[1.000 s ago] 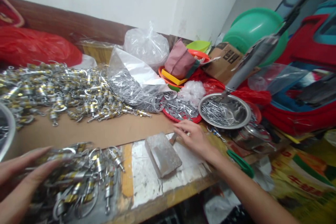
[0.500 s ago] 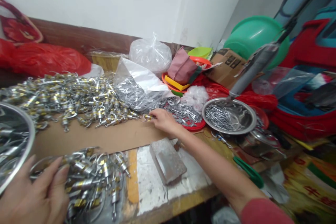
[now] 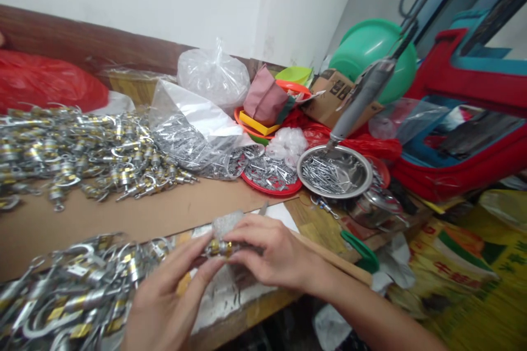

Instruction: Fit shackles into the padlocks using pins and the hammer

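Between my two hands, a small silver-and-brass metal fitting (image 3: 219, 247) is held level over the near edge of the bench. My left hand (image 3: 171, 290) pinches its left end between thumb and forefinger. The fingers of my right hand (image 3: 274, 249) are closed on the other end, partly covering it. Just behind the fingers a grey metal block (image 3: 226, 221) shows, mostly hidden by my hands. To the left lies a near heap of similar fittings (image 3: 78, 301), many with curved hooks. A wooden handle (image 3: 335, 259) lies partly under my right forearm.
A larger pile of fittings (image 3: 74, 148) spreads behind the cardboard (image 3: 160, 209). Beyond it are a clear bag of metal parts (image 3: 185, 145), a red plate (image 3: 284, 193) of small parts and a steel bowl (image 3: 362, 189) of pins. A grey power driver (image 3: 362, 101) hangs above the bowl.
My right hand has come back from the far pile's edge to the near edge with a fitting. My left hand has left the near heap and the round-rimmed container to meet it. The view has shifted right.
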{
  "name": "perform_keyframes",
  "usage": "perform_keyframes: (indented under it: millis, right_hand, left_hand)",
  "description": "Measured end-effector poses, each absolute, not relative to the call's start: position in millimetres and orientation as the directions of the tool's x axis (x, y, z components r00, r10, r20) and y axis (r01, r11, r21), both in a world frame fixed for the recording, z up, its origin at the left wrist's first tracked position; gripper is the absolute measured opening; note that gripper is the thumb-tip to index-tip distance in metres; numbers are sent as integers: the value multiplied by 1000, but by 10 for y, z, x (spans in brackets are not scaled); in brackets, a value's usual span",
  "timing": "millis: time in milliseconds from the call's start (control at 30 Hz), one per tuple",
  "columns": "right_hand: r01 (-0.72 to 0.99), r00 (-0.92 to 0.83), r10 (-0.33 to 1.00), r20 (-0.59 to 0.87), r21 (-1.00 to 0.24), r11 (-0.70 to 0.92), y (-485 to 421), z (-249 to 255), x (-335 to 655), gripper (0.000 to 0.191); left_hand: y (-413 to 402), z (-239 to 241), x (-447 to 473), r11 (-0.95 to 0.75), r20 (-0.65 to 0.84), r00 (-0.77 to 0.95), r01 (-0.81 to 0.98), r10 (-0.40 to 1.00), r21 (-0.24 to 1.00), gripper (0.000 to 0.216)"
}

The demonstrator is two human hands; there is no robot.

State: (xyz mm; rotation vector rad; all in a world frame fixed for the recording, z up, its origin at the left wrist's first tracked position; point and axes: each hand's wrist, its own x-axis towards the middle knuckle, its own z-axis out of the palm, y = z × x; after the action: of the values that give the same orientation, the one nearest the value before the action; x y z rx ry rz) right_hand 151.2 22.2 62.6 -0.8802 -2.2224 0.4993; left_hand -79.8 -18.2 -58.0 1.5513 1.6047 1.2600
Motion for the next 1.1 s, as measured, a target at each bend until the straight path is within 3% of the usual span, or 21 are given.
perform_keyframes:
  millis: [67,133,167,200,233,333,433,600,767,933,1100]
  right_hand:
    - [432,-558,726,402,-606,668,323,631,1506,20]
    - [600,-456,842,288,-599,530,540,619,1605,18]
    - [714,-348,909,230,-563,416,686,602,1686,17]
    - [855,-190,964,185,-452,255,846,576,1779,18]
    - [899,-109,979,174,-402,172,1009,540,1874,21]
    - [950,-18,996,93,-307,46,1422,391,2073,16]
    - [968,11,1000,20,-251,-6,1634,255,2093,23]
    - [954,14,1000,3,-299,-12,1717,207,2077,27]
    - [874,39,992,123,-486,26,1592,255,2181,15]
    - [693,17,976,219,-706,147,973,295,1868,22]
    - [384,-194,915,354,-831,403,315,367,1474,8]
  left_hand:
    - [16,50,-362,-23,81,-158,339,984,941,23]
    - [133,368,-167,27,21,-171,276,985,961,16]
    - [159,408,-143,49,-12,-148,250,989,967,16]
    - [169,391,-146,64,-38,-116,231,993,971,17]
    - [166,340,-163,69,-52,-79,218,995,974,18]
    - [133,176,-194,7,-5,-12,232,1000,973,18]
    - [116,163,-174,-96,98,9,308,995,947,17]
    - [118,209,-173,-196,177,83,359,981,913,13]
    - [86,184,-193,-178,189,6,365,982,914,7]
    - [80,204,-192,-203,223,-11,369,975,907,7]
    - [68,183,-193,-159,196,-56,394,979,905,12]
